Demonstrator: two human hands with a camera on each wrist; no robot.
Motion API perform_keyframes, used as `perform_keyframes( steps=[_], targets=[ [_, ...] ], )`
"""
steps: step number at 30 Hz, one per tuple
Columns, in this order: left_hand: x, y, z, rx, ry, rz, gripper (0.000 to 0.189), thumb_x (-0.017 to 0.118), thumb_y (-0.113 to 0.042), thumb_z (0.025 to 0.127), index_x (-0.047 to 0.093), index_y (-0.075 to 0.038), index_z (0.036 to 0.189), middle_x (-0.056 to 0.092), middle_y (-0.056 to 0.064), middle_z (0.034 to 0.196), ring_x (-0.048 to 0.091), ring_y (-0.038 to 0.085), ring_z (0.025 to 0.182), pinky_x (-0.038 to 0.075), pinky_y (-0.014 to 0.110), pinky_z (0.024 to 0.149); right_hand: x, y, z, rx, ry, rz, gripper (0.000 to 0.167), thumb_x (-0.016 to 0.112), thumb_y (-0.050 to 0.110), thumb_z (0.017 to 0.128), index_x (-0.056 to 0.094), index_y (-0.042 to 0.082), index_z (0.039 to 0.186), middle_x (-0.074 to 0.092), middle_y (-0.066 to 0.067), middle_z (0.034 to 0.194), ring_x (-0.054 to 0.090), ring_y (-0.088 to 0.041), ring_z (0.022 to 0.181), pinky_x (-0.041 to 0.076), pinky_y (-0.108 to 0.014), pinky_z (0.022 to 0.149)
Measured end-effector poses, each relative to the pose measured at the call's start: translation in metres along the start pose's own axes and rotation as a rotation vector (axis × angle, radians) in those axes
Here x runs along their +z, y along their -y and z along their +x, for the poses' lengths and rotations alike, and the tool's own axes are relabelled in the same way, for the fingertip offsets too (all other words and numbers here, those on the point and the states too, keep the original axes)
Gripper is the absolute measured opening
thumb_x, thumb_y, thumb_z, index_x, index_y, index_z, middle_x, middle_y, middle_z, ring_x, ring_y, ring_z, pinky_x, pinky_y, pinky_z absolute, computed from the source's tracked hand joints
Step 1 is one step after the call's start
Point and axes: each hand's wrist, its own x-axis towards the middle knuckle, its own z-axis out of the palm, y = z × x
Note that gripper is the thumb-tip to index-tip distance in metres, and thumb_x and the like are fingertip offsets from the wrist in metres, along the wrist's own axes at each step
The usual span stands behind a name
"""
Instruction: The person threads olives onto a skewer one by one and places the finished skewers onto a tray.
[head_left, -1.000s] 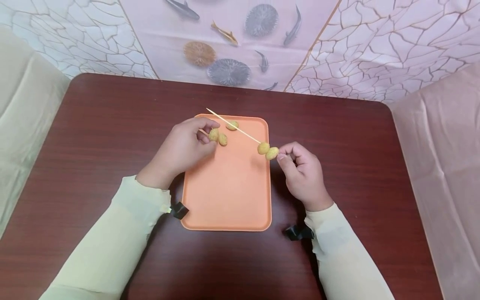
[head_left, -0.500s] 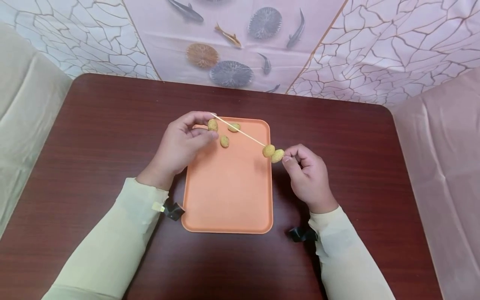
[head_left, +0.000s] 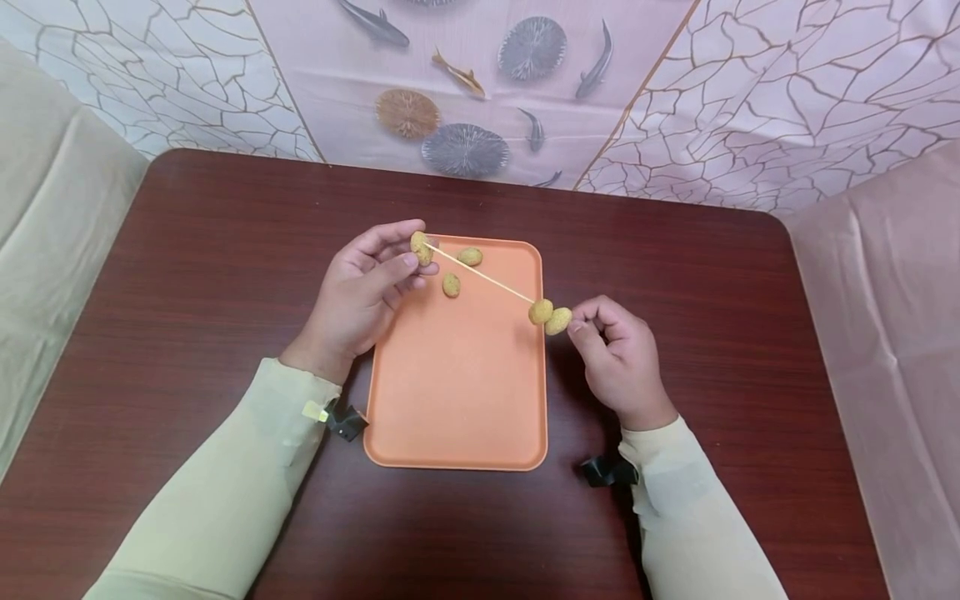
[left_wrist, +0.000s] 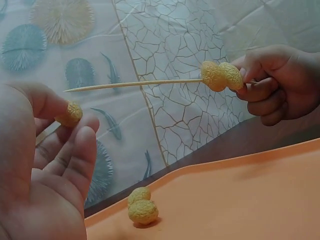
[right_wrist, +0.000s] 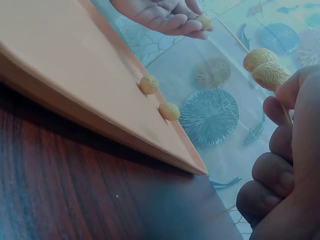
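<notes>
In the head view my right hand (head_left: 618,362) pinches the butt end of a thin wooden skewer (head_left: 483,277), its fingers curled. Two yellow, wrinkled oval balls are threaded on it right by my fingertips, the inner ball (head_left: 541,312) pressed against the outer ball (head_left: 558,321). The skewer's bare point slants up and left towards my left hand (head_left: 360,279). That hand pinches another yellow ball (left_wrist: 70,115) between thumb and finger, with the skewer tip right by it. A pale stick (left_wrist: 47,134) shows behind this ball in the left wrist view.
Below the hands lies an orange tray (head_left: 459,375) on a dark wooden table (head_left: 720,333). Two loose balls sit near its far end, one far ball (head_left: 470,257) and one nearer ball (head_left: 452,285). A patterned cloth (head_left: 480,75) hangs behind the table.
My left hand has raised its ball from beside a loose ball on the tray up to the skewer's tip. The right hand with the skewer has shifted slightly right and down in view.
</notes>
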Motion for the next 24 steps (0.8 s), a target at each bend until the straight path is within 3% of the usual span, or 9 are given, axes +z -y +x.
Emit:
perform_keyframes(
  steps=[7,21,24],
  targets=[
    [-0.0019,0.0017,-0.0013,0.044,0.047,-0.08,0.043,0.055,0.013,0.106,0.076,-0.011,0.135,0.077,0.004,0.113,0.082,0.02,0.097,0.067,0.024,0.084,0.0002,-0.0018,-0.0013,0.006,-0.003,-0.004,0.016,0.067,0.0,0.102,0.072,0.007,0.089,0.048,0.006,0.064,0.043,-0.008,0.057,0.037,-0.025,0.052],
    [-0.0046,0.0033,-0.0001,0.094,0.028,-0.085,0.047,0.054,0.014,0.105,0.08,-0.014,0.131,0.077,0.007,0.12,0.08,0.02,0.101,0.068,0.026,0.091,0.0,-0.0027,-0.0018,0.001,0.008,-0.008,0.016,0.068,0.0,0.102,0.072,0.008,0.089,0.047,0.006,0.064,0.043,-0.008,0.056,0.036,-0.025,0.051],
    [-0.0065,0.0036,-0.0001,0.114,0.016,-0.044,0.049,0.056,0.017,0.103,0.08,-0.013,0.133,0.077,0.007,0.119,0.081,0.02,0.102,0.068,0.026,0.093,0.0004,-0.0025,-0.0013,0.003,0.007,-0.015,0.016,0.068,0.001,0.102,0.073,0.009,0.09,0.047,0.006,0.065,0.042,-0.008,0.056,0.035,-0.025,0.05]
  ],
)
